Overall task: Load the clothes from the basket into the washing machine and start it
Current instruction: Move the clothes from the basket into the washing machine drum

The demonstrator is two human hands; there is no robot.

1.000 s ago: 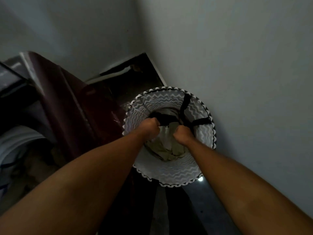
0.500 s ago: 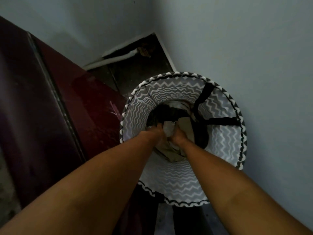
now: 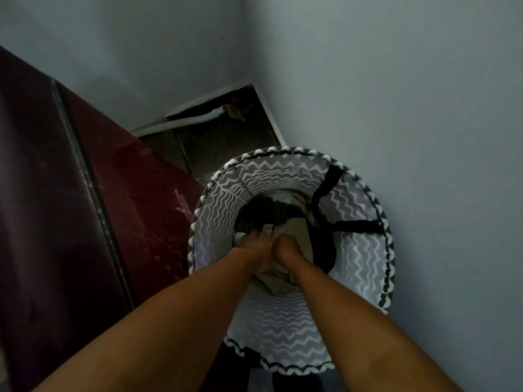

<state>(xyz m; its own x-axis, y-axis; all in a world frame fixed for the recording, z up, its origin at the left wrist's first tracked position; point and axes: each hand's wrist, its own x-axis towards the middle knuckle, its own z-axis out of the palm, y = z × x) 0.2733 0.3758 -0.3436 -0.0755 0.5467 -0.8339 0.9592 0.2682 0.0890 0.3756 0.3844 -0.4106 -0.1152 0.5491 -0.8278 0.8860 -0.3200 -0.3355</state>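
- A dark red panel is standing just left of the basket, its edge running close along the basket's left rim.
- The basket, round with a zigzag lining and black straps, is opening upward toward the camera; its right rim is lying against the wall, and a strip of dark floor is showing behind it.
- The left hand is reaching deep inside the basket, fingers curling into the clothes.
- The right hand is lying just beside it, knuckles up; its grip on the clothes cannot be told.
- The clothes, beige and dark, are sitting bunched at the basket's bottom, with no clear long axis.
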